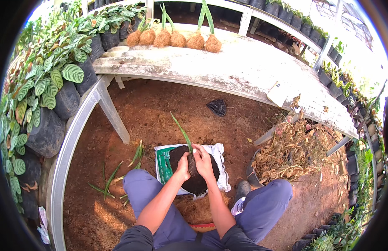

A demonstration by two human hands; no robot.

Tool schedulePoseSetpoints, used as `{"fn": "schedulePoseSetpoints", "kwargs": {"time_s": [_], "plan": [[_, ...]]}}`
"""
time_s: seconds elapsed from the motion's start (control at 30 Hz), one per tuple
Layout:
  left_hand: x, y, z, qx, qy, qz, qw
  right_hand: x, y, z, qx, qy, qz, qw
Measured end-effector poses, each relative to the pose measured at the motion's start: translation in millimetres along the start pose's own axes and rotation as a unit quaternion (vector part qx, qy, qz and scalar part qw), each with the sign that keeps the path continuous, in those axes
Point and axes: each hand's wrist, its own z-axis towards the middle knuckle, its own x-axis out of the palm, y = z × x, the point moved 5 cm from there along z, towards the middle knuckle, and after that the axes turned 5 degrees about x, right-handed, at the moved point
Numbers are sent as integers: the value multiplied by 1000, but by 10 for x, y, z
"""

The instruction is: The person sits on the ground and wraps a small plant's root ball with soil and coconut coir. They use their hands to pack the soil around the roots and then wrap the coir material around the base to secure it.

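Over the soil bag, my left hand and my right hand close around the base of a snake plant. Its single long green leaf points up and away from me, leaning left. Fine roots hang between my palms, though the fingers hide part of the base. Dark potting soil fills the white and green plastic bag, whose top is rolled open. Nearer to me, between my legs, brown coconut fibre lies in a red-rimmed container.
Loose snake plants lie on the ground at left. Several fibre-wrapped root balls line the white bench. A black plastic bag lies beneath its edge. Dried plants fill a bucket at right; potted leafy plants crowd the left.
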Motion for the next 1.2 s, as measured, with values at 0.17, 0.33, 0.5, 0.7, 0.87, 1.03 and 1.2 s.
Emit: {"fn": "schedulePoseSetpoints", "kwargs": {"time_s": [0.17,0.33,0.5,0.7,0.87,1.03,1.2], "plan": [[76,-14,-41,-15,18,-30,999,-69,34,31,-28,-25,43,998],[35,-40,1,-47,48,-56,996,-123,180,-17,-38,-19,78,996],[136,-121,-86,-33,40,-68,996,-78,357,-135,-204,-3,-123,971],[114,-111,-134,-10,65,-106,992,111,247,-225,-238,-57,-190,951],[-46,-76,10,24,66,-70,995,174,221,-265,-252,-98,-158,950],[82,-108,-132,35,18,-27,999,119,202,-338,-306,-150,-146,929],[56,-139,-151,35,21,-43,998,149,290,-385,-342,-156,-162,912]]}}
